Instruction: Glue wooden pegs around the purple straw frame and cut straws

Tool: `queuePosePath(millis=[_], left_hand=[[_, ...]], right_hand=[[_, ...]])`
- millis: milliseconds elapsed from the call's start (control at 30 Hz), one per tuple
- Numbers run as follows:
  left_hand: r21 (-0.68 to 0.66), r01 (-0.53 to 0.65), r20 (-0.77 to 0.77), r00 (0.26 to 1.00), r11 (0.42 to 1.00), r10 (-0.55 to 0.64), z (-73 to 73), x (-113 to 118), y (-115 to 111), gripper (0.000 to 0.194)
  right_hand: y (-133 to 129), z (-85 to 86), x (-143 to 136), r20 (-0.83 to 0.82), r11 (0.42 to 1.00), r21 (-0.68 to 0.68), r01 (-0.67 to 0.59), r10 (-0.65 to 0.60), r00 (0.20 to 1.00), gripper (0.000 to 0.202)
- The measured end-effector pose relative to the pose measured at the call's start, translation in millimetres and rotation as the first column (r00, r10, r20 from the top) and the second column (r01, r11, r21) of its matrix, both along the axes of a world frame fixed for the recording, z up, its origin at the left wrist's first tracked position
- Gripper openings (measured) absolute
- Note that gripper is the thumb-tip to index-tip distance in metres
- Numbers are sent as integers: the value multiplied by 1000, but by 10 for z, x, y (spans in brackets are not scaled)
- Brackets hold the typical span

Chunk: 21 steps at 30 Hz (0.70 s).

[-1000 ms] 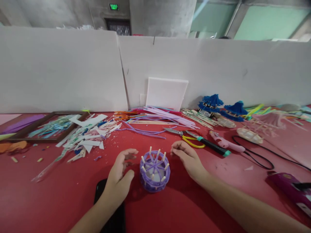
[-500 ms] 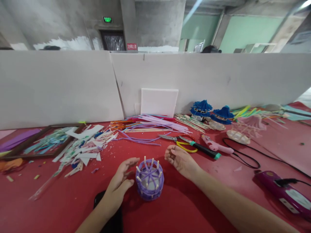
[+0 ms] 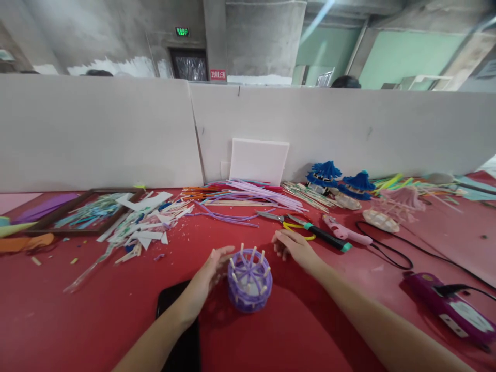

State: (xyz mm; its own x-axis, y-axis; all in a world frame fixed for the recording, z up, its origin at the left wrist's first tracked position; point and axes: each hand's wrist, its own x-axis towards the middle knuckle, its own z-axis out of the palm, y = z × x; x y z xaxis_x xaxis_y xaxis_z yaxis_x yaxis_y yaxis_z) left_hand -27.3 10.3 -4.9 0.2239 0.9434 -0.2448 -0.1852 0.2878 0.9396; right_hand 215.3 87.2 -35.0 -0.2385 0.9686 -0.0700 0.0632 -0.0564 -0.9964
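A small round basket [image 3: 250,289] of purple pipe cleaners woven around short pale sticks stands upright on the red table. Strands cross over its top like spokes. Just left of it is my left hand [image 3: 211,271], fingers loosely curved and apart, holding nothing. My right hand [image 3: 296,248] hovers on the far right side of the basket, fingers bent, with no object visible in it; a small gap separates it from the basket. Behind the right hand lie yellow-handled scissors [image 3: 289,226] and a black-and-green cutter [image 3: 329,238].
A black phone [image 3: 180,341] lies under my left forearm. Purple pipe cleaners [image 3: 263,194] lie at the back, with paper scraps [image 3: 143,227] to the left. A pink glue gun [image 3: 344,231], blue roof-like models [image 3: 324,173] and a purple power strip [image 3: 445,305] are to the right. A white partition [image 3: 116,134] stands behind.
The whole view has shifted, so things on the table appear further right. My left hand has turned more edge-on beside the basket; both hands remain on either side of it.
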Motion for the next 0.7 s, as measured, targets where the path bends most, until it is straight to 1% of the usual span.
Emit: queuePosePath(millis=[33, 100, 167, 200, 233, 267, 300, 333, 367, 400, 433, 467, 500, 533, 633, 700], left_hand=[[17, 41, 21, 999, 999, -41, -37, 10, -18, 61], [44, 51, 36, 998, 998, -52, -105, 21, -52, 57], [42, 76, 35, 996, 996, -78, -139, 11, -67, 53], [37, 86, 7, 996, 996, -86, -134, -1, -62, 51], [44, 89, -52, 995, 995, -87, -116, -17, -46, 46], [69, 89, -146, 986, 994, -78, -86, -34, -20, 40], [115, 89, -269, 962, 989, -55, -49, -49, 17, 34], [188, 107, -412, 911, 976, -21, -12, -57, 65, 27], [267, 156, -547, 837, 951, 17, 22, -55, 121, 24], [337, 225, -655, 753, 914, 56, 46, -40, 185, 24], [394, 325, -738, 670, 860, 85, 59, -12, 255, 26], [421, 393, -767, 635, 818, 90, 61, 31, 329, 27], [434, 446, -778, 624, 783, 76, 54, 85, 405, 27], [441, 502, -784, 618, 744, 48, 41, 146, 481, 27], [466, 641, -802, 597, 610, -16, 3, 340, 683, 29], [464, 718, -821, 568, 519, -52, -8, 449, 772, 30]], right_hand=[[0, -11, -14, 16, 1000, 23, -1, 0, 1000, 33], [-25, -12, -27, 45, 997, 76, -32, 29, 999, 25], [-80, 18, -12, 76, 985, 133, -107, 98, 992, 15], [-116, 44, 4, 89, 976, 154, -155, 143, 986, 13], [-153, 77, 23, 105, 961, 171, -215, 200, 974, 15], [-189, 115, 40, 126, 940, 184, -286, 266, 956, 20], [-224, 154, 52, 157, 907, 196, -373, 347, 925, 25], [-256, 191, 57, 213, 854, 221, -472, 430, 878, 30], [-283, 223, 54, 265, 806, 246, -538, 478, 837, 32], [-306, 247, 44, 316, 771, 258, -583, 503, 805, 29], [-324, 263, 27, 356, 751, 264, -606, 508, 784, 24], [-337, 271, 8, 385, 742, 265, -616, 504, 773, 18], [-345, 273, -10, 405, 738, 263, -622, 501, 765, 15], [-347, 275, -23, 412, 734, 263, -626, 501, 761, 16], [-324, 305, 4, 375, 712, 284, -643, 534, 758, 24], [-290, 344, 79, 299, 735, 305, -605, 529, 794, 29]])
